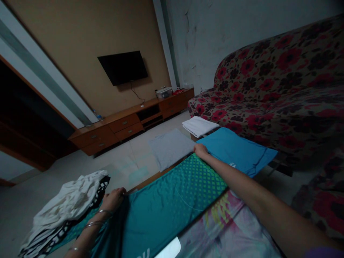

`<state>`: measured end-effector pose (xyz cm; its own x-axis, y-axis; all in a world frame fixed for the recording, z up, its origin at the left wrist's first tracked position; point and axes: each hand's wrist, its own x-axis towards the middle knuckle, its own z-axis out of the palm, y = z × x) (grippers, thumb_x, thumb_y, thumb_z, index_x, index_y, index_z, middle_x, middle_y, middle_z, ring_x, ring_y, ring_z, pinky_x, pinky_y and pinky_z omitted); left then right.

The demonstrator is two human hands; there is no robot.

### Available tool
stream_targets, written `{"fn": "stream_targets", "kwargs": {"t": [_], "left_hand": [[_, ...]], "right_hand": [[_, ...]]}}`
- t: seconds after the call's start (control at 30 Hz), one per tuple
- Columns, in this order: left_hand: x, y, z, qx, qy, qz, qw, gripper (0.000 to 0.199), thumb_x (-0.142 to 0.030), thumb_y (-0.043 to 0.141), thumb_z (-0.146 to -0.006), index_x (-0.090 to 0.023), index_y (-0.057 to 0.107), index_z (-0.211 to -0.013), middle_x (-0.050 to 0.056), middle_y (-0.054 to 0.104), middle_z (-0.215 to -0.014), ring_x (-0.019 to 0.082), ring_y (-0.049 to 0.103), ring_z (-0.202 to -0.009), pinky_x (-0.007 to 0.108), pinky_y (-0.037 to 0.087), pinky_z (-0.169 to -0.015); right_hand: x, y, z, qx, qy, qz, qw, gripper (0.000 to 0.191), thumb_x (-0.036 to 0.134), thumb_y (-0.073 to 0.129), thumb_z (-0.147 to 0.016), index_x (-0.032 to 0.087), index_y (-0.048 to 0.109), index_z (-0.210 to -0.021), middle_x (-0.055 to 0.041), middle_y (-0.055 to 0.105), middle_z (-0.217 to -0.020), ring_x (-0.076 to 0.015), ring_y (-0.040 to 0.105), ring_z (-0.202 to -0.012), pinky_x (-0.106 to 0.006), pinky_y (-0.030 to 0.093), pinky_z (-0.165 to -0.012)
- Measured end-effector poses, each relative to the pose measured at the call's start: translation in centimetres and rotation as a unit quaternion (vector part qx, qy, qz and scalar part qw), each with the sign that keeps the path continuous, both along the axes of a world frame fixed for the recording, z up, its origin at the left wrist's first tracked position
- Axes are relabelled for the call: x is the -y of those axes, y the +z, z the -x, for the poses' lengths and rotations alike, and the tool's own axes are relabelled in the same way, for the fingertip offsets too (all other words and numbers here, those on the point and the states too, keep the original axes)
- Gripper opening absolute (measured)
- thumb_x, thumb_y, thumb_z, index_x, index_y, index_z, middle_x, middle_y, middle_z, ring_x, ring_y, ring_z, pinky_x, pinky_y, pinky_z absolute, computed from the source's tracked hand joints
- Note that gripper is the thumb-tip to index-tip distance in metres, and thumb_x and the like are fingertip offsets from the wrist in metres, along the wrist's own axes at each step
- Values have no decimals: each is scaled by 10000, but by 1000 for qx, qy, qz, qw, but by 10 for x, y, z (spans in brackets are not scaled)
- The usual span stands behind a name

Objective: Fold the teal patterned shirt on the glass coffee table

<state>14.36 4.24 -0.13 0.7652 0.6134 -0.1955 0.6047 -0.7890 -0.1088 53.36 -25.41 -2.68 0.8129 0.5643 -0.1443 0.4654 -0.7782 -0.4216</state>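
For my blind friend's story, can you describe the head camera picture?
Two bare hands lie on a teal patterned jersey: the left hand, wearing bangles, grips its edge, and the right hand touches its far end. A blue shirt and a folded grey cloth lie beyond it, near a red-flowered sofa.

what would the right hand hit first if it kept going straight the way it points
Probably the folded grey cloth just beyond the right hand, past the edge of the teal patterned cloth under it. Depth is hard to judge here, so the hand might pass just over that cloth's corner.
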Motion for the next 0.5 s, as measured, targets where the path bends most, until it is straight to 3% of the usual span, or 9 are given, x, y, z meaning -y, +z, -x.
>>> {"fn": "stream_targets", "kwargs": {"t": [0.1, 0.2, 0.33, 0.4, 0.5], "left_hand": [[23, 8, -3, 22, 17, -108, 994, 498, -72, 318, -789, -195, 616, -1167, 108, 588, -1276, 267, 499, -1199, 462, 360, -950], [67, -1, -11, 79, 1, -176, 981, 508, -111, 308, -841, -185, 562, -1275, 115, 475, -1405, 261, 393, -1307, 489, 306, -1030], [130, -38, -23, 114, -44, -134, 983, 506, -292, 338, -910, -215, 432, -1401, 83, 288, -1519, 262, 250, -1399, 499, 250, -1091], [145, -56, -26, 111, -20, -110, 987, 522, -358, 329, -925, -222, 389, -1425, 72, 234, -1537, 270, 201, -1418, 518, 243, -1094], [144, -72, -24, 83, 37, -83, 992, 533, -396, 298, -939, -225, 348, -1442, 54, 191, -1549, 268, 164, -1428, 530, 238, -1096]], "right_hand": [[6, 5, 23, 43, 22, -39, 998, 393, 110, 362, -871, 58, 644, -1139, -205, 618, -1202, -276, 576, -1117, -304, 420, -894], [3, -3, 70, 77, 97, -90, 988, 426, 105, 339, -900, 153, 592, -1239, -112, 587, -1284, -204, 521, -1198, -272, 359, -1000], [-13, -35, 130, 138, 264, -185, 937, 404, 237, 405, -934, 174, 520, -1317, -88, 495, -1390, -220, 407, -1312, -366, 296, -1095], [-20, -52, 142, 145, 283, -186, 930, 452, 313, 458, -922, 160, 484, -1346, -109, 433, -1436, -251, 342, -1357, -427, 280, -1109], [-21, -67, 133, 131, 260, -159, 943, 504, 373, 501, -902, 138, 478, -1348, -137, 409, -1447, -265, 328, -1365, -450, 269, -1115]]}}
